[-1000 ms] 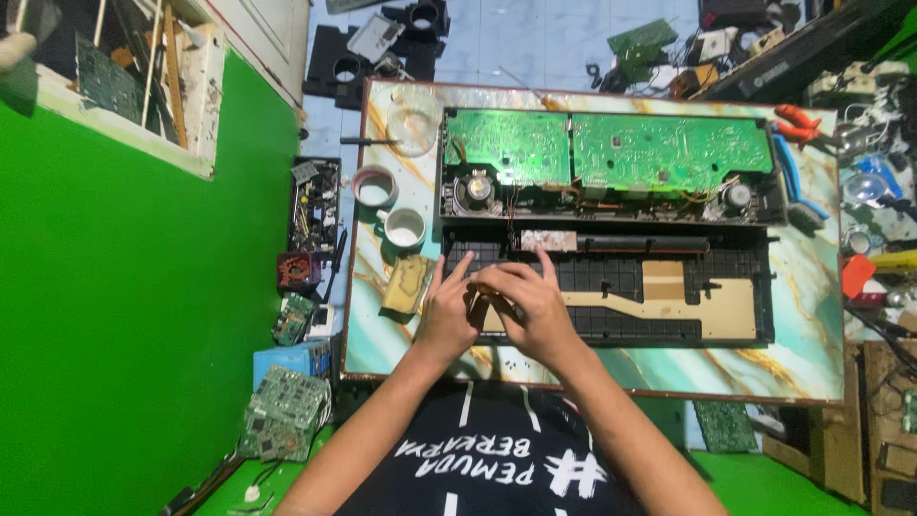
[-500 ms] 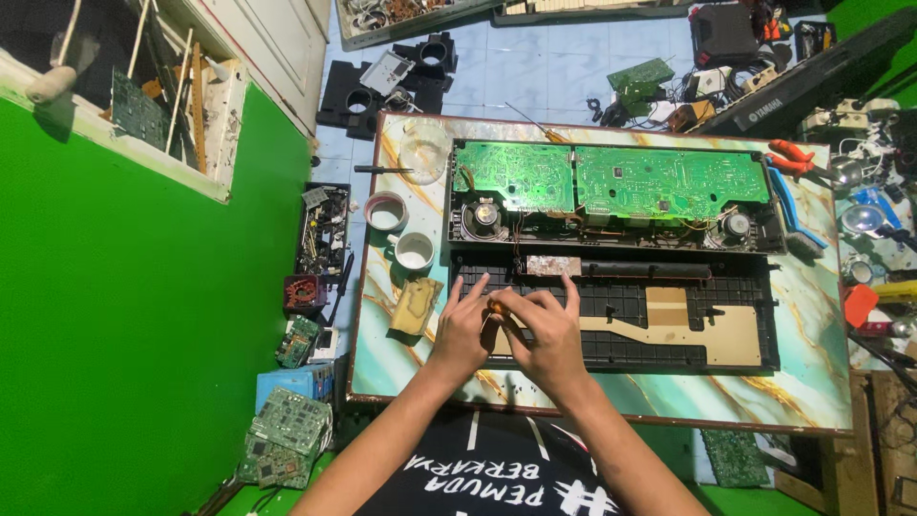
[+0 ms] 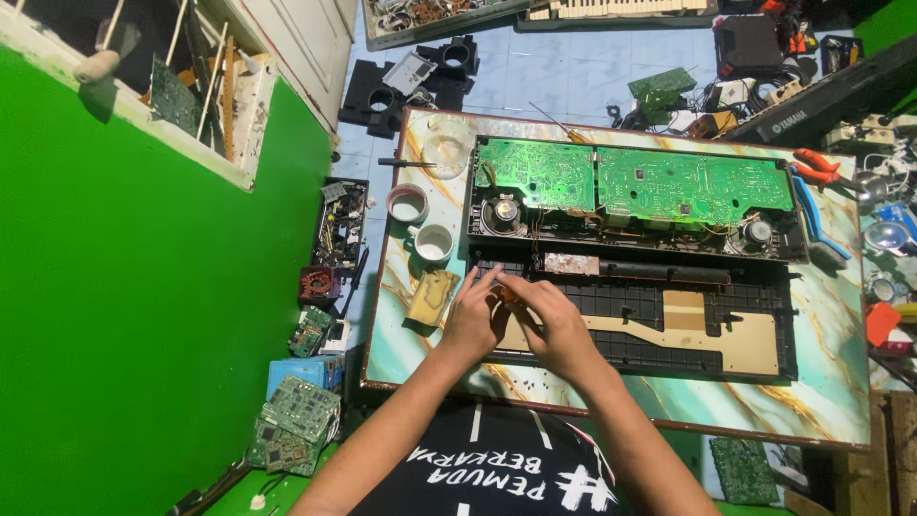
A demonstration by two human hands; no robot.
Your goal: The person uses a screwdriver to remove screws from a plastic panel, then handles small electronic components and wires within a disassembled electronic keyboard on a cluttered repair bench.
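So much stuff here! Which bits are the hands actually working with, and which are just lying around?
In hand:
left hand
right hand
small brownish part pinched between them
opened black casing beneath
green circuit boards in it

Lying about:
tape rolls
red pliers
clear dish
loose boards on the floor

Bright green wall (image 3: 143, 315), pale blue tiled floor (image 3: 564, 76), marble-patterned table (image 3: 841, 382)

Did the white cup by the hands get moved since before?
No. The white cup sits in the same spot beside the black keyboard case, just below the tape roll; only the camera shifted.
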